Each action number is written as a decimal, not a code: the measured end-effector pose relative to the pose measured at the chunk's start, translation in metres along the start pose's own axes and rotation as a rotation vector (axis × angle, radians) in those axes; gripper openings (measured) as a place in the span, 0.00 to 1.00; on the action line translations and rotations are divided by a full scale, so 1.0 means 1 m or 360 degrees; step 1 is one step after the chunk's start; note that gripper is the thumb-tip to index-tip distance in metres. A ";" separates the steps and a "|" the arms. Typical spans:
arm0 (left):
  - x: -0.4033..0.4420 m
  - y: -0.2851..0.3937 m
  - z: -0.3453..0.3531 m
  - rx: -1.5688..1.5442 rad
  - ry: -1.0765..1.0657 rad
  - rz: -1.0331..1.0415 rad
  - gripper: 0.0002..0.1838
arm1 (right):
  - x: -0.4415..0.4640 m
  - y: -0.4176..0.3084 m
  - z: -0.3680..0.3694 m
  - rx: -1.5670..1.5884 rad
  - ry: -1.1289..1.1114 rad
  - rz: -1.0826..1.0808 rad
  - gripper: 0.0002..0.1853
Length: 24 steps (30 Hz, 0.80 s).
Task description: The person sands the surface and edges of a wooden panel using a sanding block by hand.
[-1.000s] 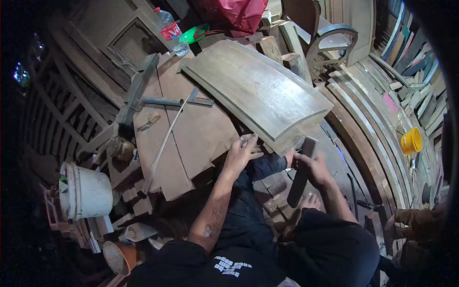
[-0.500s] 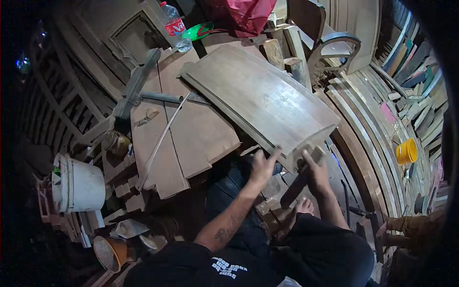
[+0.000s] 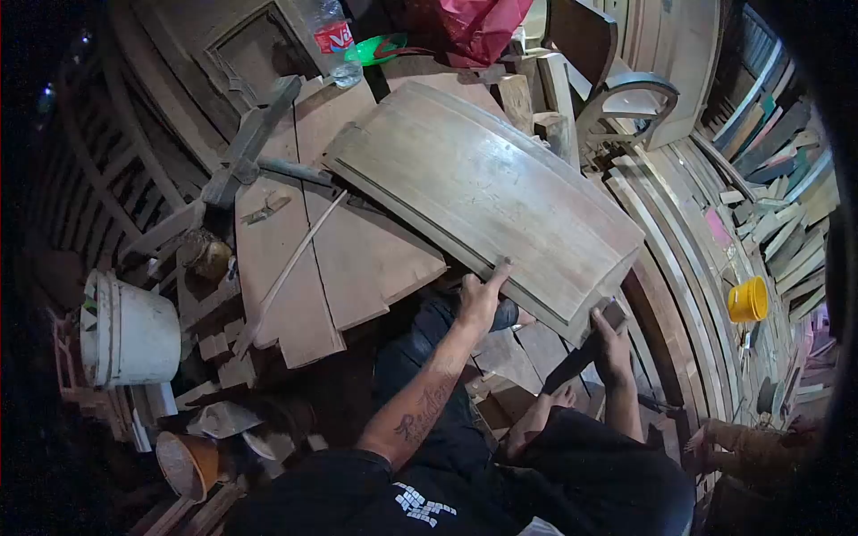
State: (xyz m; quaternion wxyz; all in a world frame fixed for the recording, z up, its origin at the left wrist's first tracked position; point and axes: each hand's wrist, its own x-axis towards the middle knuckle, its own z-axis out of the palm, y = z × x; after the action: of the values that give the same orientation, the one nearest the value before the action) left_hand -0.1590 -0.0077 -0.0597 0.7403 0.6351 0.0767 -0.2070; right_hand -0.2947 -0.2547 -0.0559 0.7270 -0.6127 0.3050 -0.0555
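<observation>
A broad wooden panel (image 3: 483, 188) with a grooved long edge lies at a slant over the workbench boards, its near end jutting out toward me. My left hand (image 3: 481, 299) grips that grooved edge near the front corner, thumb over the top and the other fingers curled under. In my right hand (image 3: 613, 350) is a dark wooden block (image 3: 572, 364), long and narrow, held at its upper end close to the panel's near end. Whether the block touches the panel is hard to see. My bare foot (image 3: 559, 397) shows below the block.
Wide boards (image 3: 344, 241) bear a wooden mallet-like tool (image 3: 246, 156) and a thin strip (image 3: 295, 259). A plastic bottle (image 3: 335, 45) and red bag (image 3: 474, 31) are behind. White bucket (image 3: 134, 330) at left, curved planks (image 3: 688, 268) and yellow bucket (image 3: 749, 299) at right.
My left hand has slid back along the panel's edge and closed on it. The panel's near end has shifted slightly right and down. My right hand has moved right and down with the block.
</observation>
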 end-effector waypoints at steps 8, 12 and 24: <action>-0.048 0.007 0.032 -0.0336 -0.0004 0.0081 0.38 | 0.015 -0.026 -0.011 0.0002 0.0056 -0.0019 0.26; -0.055 -0.044 0.014 -0.0354 0.0029 0.0100 0.24 | 0.023 -0.027 -0.010 -0.0100 0.0039 -0.0131 0.28; -0.077 -0.089 0.000 -0.0144 0.0030 0.0129 0.23 | 0.083 -0.075 0.045 -0.0618 -0.0202 -0.0391 0.21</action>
State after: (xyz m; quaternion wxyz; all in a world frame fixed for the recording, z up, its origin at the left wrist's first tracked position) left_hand -0.2645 -0.0008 -0.1113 0.7752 0.6055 0.0672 -0.1671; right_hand -0.1826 -0.2724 -0.0153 0.6011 -0.7757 0.1868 -0.0453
